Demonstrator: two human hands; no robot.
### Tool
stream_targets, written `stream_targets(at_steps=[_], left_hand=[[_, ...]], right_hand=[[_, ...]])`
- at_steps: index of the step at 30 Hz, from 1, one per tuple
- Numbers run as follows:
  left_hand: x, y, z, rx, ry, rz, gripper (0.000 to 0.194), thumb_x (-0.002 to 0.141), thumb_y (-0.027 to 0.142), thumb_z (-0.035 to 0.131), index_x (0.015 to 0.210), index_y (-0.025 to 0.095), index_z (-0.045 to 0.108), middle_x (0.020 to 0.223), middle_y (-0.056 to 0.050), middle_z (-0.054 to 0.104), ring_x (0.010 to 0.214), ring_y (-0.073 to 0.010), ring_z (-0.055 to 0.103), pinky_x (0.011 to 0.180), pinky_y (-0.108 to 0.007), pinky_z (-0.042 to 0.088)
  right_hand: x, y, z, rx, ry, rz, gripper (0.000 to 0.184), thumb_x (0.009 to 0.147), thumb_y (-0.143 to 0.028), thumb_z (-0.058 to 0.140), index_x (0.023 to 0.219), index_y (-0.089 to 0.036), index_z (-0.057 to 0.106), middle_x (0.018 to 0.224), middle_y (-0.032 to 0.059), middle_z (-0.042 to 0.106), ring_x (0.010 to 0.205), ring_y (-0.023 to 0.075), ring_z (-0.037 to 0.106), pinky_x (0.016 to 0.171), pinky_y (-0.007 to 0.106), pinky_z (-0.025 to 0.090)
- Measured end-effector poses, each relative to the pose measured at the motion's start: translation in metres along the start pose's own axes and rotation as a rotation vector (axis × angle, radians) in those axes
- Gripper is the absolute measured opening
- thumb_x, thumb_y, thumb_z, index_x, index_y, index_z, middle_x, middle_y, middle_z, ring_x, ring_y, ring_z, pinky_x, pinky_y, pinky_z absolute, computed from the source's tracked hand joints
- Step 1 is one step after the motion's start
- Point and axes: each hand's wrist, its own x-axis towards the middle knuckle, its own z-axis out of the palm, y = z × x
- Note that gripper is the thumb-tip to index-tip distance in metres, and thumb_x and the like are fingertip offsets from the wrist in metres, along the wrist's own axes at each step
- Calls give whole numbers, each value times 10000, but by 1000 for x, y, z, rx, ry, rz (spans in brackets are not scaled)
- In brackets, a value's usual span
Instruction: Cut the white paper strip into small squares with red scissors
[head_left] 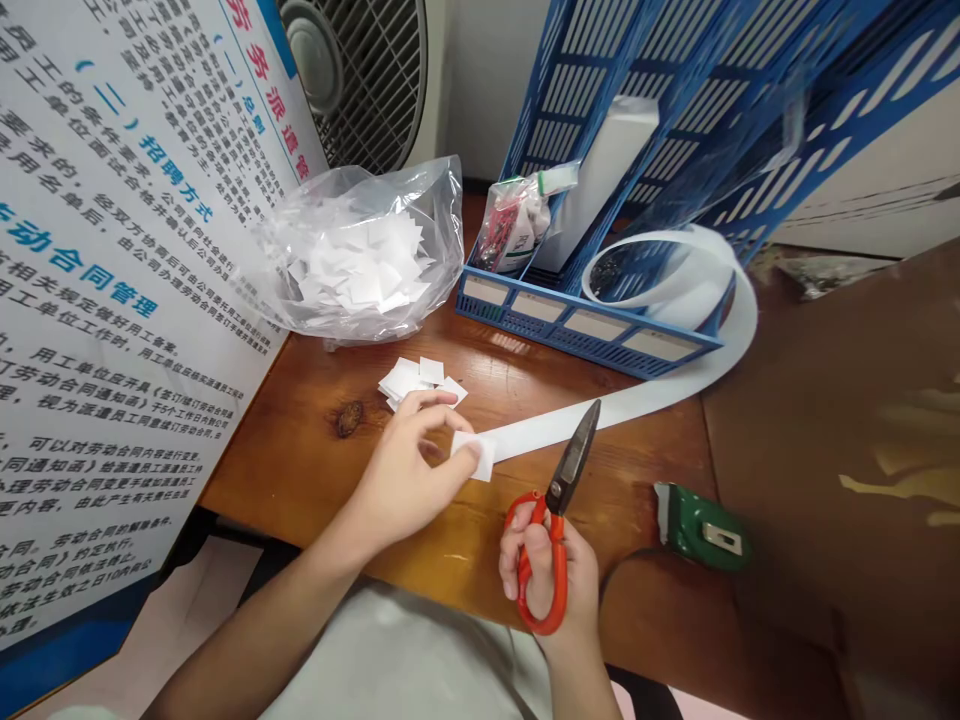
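On a varnished, grained wooden surface (300, 430), a small white square (480, 462) is held by the left hand (409, 465), its thumb laid flat on top and its fingers arched. At 3 o'clock from the thumb, the square meets the end of a smooth, flexible white strip (592, 422); whether they are joined cannot be told. The strip is run toward 2 o'clock and coiled over a slotted blue plastic rack (551, 328). By the right hand (576, 575), scissors (558, 535) with orange-red looped handles are gripped, the dark metal blades directed toward 1 o'clock. Loose flat squares (411, 380) are heaped at 12 o'clock from the left hand; a crinkled, transparent bag (442, 230) of similar pieces is noted at 11 o'clock.
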Motion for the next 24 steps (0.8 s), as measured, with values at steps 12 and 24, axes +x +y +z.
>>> stream_targets(at_steps=[12, 24], left_hand=[[-19, -52, 16, -381, -95, -201, 226, 887, 399, 740, 949, 182, 734, 1013, -79, 768, 933, -199, 704, 835, -284, 564], [-42, -33, 29, -612, -50, -315, 193, 807, 381, 820, 799, 193, 781, 1396, -100, 664, 1121, -240, 700, 912, -303, 571]], right_hand=[[4, -1, 23, -33, 223, -51, 444, 825, -489, 827, 797, -193, 497, 740, 22, 733, 366, 72, 539, 355, 175, 393], [5, -8, 40, 25, 458, -280, 369, 846, -312, 833, 807, -229, 476, 670, -90, 543, 400, 71, 542, 403, 203, 471]])
